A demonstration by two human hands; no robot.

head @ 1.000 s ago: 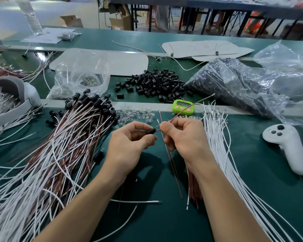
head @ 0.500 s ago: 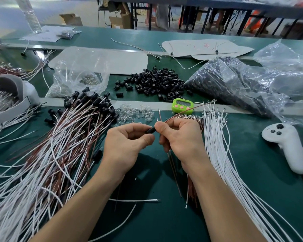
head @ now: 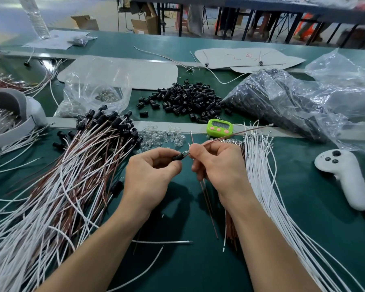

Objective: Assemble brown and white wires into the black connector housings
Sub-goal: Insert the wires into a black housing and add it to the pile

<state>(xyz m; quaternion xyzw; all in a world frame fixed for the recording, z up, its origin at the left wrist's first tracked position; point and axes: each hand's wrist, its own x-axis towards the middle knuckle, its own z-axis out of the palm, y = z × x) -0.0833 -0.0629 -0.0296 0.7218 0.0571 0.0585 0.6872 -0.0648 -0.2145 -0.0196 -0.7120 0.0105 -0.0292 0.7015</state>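
My left hand (head: pixel 152 175) pinches a small black connector housing (head: pixel 177 157) between thumb and fingers, above the green table. My right hand (head: pixel 217 165) grips thin brown wires (head: pixel 247 130); one wire end with a metal terminal meets the housing's mouth. Other brown wires hang down below my right hand. Loose black housings (head: pixel 185 100) lie in a pile behind my hands. A fan of white wires (head: pixel 259 175) lies to the right. A big heap of assembled brown and white wires (head: pixel 57 186) with black housings lies to the left.
A green timer (head: pixel 219 127) sits just behind my hands, beside small clear parts (head: pixel 162 137). A white controller (head: pixel 343 175) lies at the right. Plastic bags of black parts (head: pixel 282 102) fill the back right, a clear bag (head: pixel 93 95) the back left, a grey tub (head: pixel 11 114) the far left.
My hands have stayed close together; the brown wire end has pulled slightly back out of the housing, so its metal terminal now shows between my fingertips.
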